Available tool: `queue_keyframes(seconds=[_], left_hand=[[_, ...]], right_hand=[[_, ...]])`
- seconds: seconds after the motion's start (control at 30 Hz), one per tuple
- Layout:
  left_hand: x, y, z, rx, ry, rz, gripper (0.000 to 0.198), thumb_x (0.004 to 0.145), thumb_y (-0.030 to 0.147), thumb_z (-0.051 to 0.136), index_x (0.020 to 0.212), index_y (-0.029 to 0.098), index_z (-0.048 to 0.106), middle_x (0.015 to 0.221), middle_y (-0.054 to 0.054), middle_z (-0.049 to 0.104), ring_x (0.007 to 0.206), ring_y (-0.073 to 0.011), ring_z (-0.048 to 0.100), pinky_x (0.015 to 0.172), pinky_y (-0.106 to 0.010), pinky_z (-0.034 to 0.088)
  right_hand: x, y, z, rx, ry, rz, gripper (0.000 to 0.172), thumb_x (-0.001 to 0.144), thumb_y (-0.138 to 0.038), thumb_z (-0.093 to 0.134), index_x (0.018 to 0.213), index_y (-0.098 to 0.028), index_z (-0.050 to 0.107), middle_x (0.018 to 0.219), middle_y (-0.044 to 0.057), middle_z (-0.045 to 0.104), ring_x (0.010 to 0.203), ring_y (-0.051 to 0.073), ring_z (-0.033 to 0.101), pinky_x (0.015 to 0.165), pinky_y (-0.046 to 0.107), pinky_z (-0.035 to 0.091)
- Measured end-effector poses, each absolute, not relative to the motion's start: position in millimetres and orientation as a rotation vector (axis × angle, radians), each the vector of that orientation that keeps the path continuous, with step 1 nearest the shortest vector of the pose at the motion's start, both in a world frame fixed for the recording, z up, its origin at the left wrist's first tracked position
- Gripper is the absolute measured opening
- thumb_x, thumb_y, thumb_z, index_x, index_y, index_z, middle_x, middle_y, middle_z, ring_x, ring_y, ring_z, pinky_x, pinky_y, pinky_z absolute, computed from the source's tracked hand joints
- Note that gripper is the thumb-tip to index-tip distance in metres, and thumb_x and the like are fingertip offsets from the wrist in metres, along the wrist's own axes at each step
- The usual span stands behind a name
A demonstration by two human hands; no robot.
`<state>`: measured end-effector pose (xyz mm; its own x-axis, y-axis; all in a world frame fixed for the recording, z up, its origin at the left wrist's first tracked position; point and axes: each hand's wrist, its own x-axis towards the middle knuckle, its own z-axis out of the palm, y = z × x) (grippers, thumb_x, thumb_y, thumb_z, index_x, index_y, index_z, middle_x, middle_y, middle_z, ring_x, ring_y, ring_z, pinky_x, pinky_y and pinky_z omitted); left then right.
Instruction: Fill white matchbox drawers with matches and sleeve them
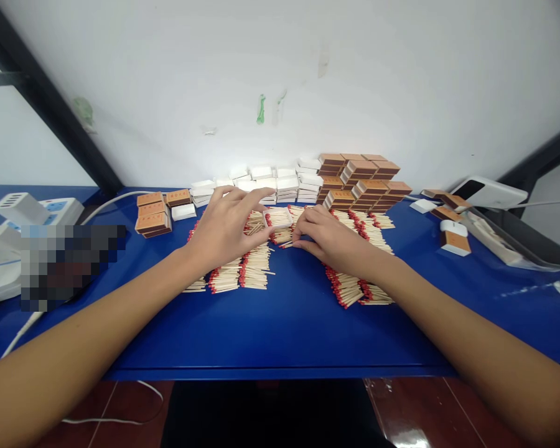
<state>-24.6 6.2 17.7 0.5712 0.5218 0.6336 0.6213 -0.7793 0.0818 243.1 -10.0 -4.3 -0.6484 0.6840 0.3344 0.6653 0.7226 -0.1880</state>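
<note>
A white matchbox tray (279, 217), partly filled with red-tipped matches, lies among loose matches (242, 270) on the blue table (280, 336). My left hand (226, 224) arches over the matches, its fingertips touching the tray's left end. My right hand (329, 239) lies curled just right of the tray, fingers pinched on a few matches at the tray's near side. More loose matches (354, 289) are heaped under and behind my right wrist.
Stacks of white inner trays (280, 180) and brown matchbox sleeves (361, 180) stand at the back against the wall. More brown boxes (154, 214) sit at the left, a few boxes (453, 239) at the right. Power strips and cables (32, 208) lie far left.
</note>
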Motion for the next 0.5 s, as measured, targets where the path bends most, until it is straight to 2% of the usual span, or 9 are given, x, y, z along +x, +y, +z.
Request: queue_keyframes(seconds=[0.23,0.37,0.5], left_hand=[[-26,8,15,-2.668,-0.949,-0.968,0.054,0.097,0.033,0.074,0.146,0.022,0.055,0.109,-0.005,0.081,0.107,-0.0265,0.068,0.110,-0.045,0.041],[-23,6,12,-2.729,-0.909,-0.902,0.058,0.096,0.033,0.076,0.148,0.023,0.052,0.113,-0.004,0.081,0.116,-0.0267,0.069,0.115,-0.046,0.039],[-17,-1,11,-2.766,-0.869,-0.896,0.057,0.097,0.032,0.075,0.148,0.023,0.051,0.112,-0.003,0.082,0.114,-0.0251,0.072,0.119,-0.046,0.037]], right_hand=[[240,-20,8,-1.019,-2.490,-0.003,0.016,0.109,-0.024,0.048,0.099,-0.022,0.060,0.107,0.012,0.061,0.103,0.030,0.050,0.092,0.046,0.045],[234,-25,15,-1.018,-2.369,-0.040,0.012,0.108,-0.023,0.049,0.101,-0.023,0.059,0.112,0.013,0.062,0.108,0.032,0.051,0.094,0.050,0.046],[228,-29,14,-0.986,-2.351,-0.089,0.014,0.107,-0.020,0.048,0.099,-0.024,0.060,0.113,0.014,0.063,0.109,0.033,0.052,0.096,0.052,0.046]])
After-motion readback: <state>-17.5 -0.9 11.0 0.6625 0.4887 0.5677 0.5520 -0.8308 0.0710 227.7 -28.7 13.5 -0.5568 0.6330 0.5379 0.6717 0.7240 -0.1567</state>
